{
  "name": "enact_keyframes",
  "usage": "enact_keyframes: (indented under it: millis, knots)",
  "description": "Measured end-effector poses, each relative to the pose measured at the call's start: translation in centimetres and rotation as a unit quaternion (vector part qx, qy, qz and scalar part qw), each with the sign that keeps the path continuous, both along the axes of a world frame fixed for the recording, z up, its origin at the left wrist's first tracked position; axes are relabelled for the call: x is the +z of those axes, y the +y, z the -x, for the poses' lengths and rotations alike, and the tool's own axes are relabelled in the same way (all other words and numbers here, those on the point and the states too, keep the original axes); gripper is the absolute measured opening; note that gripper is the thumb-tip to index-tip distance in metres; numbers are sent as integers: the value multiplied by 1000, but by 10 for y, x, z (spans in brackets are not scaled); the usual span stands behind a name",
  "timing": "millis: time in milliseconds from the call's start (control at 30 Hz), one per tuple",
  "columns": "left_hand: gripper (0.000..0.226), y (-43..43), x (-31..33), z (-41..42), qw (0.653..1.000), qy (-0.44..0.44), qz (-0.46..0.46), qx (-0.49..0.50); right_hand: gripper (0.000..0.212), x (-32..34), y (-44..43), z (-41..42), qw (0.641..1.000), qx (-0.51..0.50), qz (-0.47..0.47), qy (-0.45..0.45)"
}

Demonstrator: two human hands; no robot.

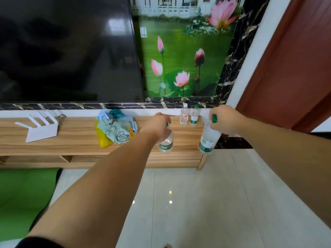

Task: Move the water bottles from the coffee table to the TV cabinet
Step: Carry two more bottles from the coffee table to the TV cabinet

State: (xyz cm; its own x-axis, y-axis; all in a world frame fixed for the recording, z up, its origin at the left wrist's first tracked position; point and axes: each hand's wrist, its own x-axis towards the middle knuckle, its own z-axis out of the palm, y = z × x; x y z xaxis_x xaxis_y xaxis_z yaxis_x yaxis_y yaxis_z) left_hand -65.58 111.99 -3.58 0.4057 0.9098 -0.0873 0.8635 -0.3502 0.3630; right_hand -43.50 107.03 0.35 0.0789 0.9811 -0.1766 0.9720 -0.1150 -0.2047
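Head view: two bottles being held by their necks over the right end of the TV cabinet [53, 149].

Left hand [159, 126] is gripping the top of a green-label bottle [166, 143], fingers wrapped shut around its neck, bottle hanging in front of the cabinet top. Right hand [226, 120] is clasping a bigger bottle [208, 140] just under its green cap, by the cabinet's right corner. Two small bottles, one white-capped [184, 115] and one green-capped [194, 116], are standing side by side at the back by the wall. A cloth pile [114, 129] is lying mid-cabinet, a white stand [42, 128] further left, a TV [68, 49] hanging above.
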Motion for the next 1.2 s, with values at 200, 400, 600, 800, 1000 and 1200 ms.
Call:
enact_keyframes:
  millis: [200, 400, 600, 800, 1000, 1200]
  knots:
    - [35, 68, -14, -18, 1000, 15, 14, 12, 7, -23, 81, -16, 999, 27, -15, 20]
    - [34, 141, -24, -47, 997, 47, 20, 53, 5, -48, 172, -53, 994, 70, 21, 77]
    - [31, 205, -34, -94, 992, 62, 46, 96, 3, -65, 252, -91, 986, 119, 74, 89]
    - [30, 260, -55, -116, 990, 41, 72, 115, 16, -79, 318, -109, 983, 146, 101, 51]
    - [33, 327, -85, -124, 985, 17, 113, 126, 10, -95, 389, -120, 983, 150, 102, 25]
    - [42, 386, -111, -125, 976, -31, 144, 162, 18, -119, 441, -120, 980, 149, 134, -1]
